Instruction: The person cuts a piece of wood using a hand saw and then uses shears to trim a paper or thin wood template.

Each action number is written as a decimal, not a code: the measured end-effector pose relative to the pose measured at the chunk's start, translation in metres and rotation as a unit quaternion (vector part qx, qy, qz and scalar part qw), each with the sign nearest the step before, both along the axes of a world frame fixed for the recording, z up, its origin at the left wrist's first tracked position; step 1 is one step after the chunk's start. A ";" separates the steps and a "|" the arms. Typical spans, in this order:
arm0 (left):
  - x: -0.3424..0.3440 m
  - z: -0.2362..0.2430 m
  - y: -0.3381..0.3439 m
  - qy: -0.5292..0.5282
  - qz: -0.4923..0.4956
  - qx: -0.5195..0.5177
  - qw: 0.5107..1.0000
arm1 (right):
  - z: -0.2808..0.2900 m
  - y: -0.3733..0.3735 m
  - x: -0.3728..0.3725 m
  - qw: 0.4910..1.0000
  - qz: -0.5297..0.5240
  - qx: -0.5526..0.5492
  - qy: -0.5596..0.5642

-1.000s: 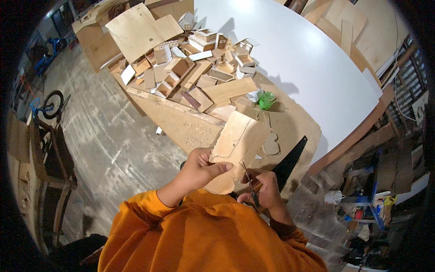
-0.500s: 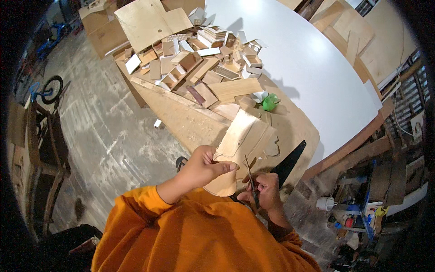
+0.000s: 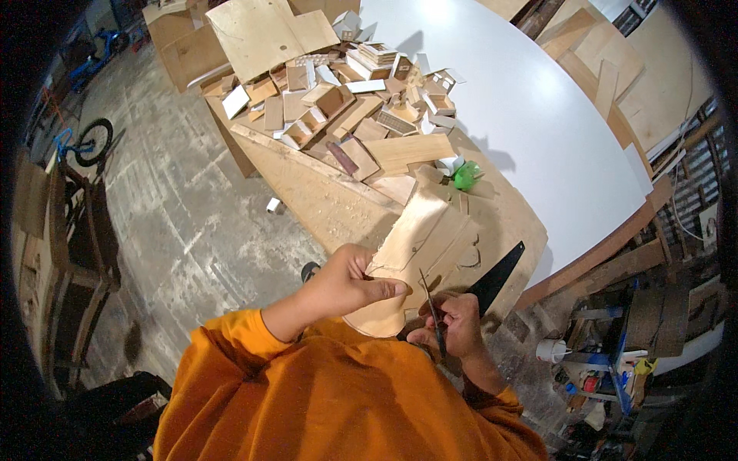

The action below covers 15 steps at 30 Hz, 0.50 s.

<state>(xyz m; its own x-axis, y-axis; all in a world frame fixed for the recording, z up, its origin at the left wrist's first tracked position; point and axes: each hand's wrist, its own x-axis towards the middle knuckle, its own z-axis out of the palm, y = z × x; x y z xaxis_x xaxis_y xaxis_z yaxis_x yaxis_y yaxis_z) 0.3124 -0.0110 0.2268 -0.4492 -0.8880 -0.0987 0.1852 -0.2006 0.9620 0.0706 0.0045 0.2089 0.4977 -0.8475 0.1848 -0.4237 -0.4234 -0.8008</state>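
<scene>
My left hand [image 3: 346,283] pinches a thin, pale wooden sheet [image 3: 419,223] between thumb and fingers. The sheet has a ragged left edge, a dark line across it and a rounded lower end near my body. My right hand [image 3: 453,323] grips a pair of scissors [image 3: 432,306], their slim blades pointing up and away from me. The blades are just right of the sheet, apart from its rounded end. Behind my right hand, a black saw blade [image 3: 500,278] lies on the wooden worktable [image 3: 307,196]; its handle is hidden. A small heart-shaped piece [image 3: 470,252] lies beside the saw.
Small wooden offcuts and model-house parts [image 3: 330,104] are heaped at the table's far end. A crumpled green item [image 3: 466,175] lies on the right. Beyond stands a large white panel [image 3: 523,123]. A cluttered rack [image 3: 607,361] is at lower right, a wooden frame [image 3: 77,269] at left.
The view has shifted slightly, so the table sits a little farther right. The scissors have drawn back a little from the sheet, and their blades look closer together. Both hands keep their holds.
</scene>
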 end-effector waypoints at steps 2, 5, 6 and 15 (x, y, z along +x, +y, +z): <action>0.000 -0.009 -0.002 0.009 -0.013 0.015 1.000 | 0.011 -0.005 0.000 0.997 0.023 -0.059 0.051; -0.003 -0.015 -0.002 0.021 -0.016 0.038 0.999 | 0.025 -0.010 -0.002 0.989 0.040 -0.074 0.125; -0.002 -0.014 -0.001 0.007 -0.021 0.040 0.999 | 0.027 -0.012 -0.002 0.986 0.041 -0.066 0.149; 0.001 -0.004 0.008 0.012 -0.030 0.018 0.999 | 0.021 -0.009 0.002 0.991 0.085 -0.059 0.083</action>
<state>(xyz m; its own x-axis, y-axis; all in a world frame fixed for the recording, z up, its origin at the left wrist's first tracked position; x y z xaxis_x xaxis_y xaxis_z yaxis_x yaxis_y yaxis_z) 0.3131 -0.0025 0.2230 -0.5048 -0.8550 -0.1191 0.1938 -0.2467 0.9495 0.0730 -0.0041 0.2296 0.6639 -0.7256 0.1808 -0.4601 -0.5869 -0.6662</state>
